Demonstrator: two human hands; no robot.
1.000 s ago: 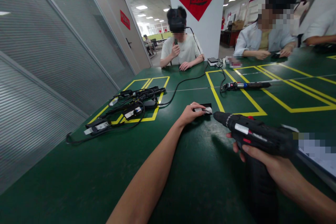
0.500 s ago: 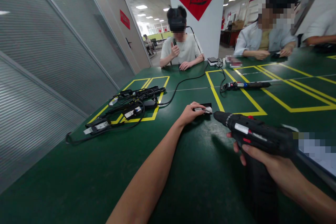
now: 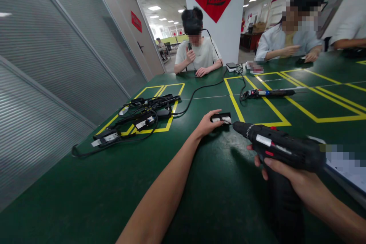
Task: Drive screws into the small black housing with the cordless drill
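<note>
My right hand (image 3: 281,166) is wrapped round the grip of a black cordless drill (image 3: 274,143) with red buttons. The drill points left, and its tip meets or nearly meets the right end of a small black box with a white label (image 3: 227,119). That box lies on the green table. My left hand (image 3: 208,124) grips it from the left, forefinger along the far edge and thumb on the near side. The box's left part is hidden by my fingers. Whether the drill's bit touches a screw is too small to tell.
Black adapters with tangled cables (image 3: 148,112) lie at the left. A dark pen-shaped electric screwdriver (image 3: 270,93) rests beyond the drill. Yellow tape (image 3: 236,103) marks rectangles on the table. A cable (image 3: 197,91) runs to a small box (image 3: 232,66). Co-workers sit opposite.
My left forefinger has shifted to the box's far edge, away from the thumb, baring more of the label. The drill has hardly moved. The co-worker at right has raised one hand.
</note>
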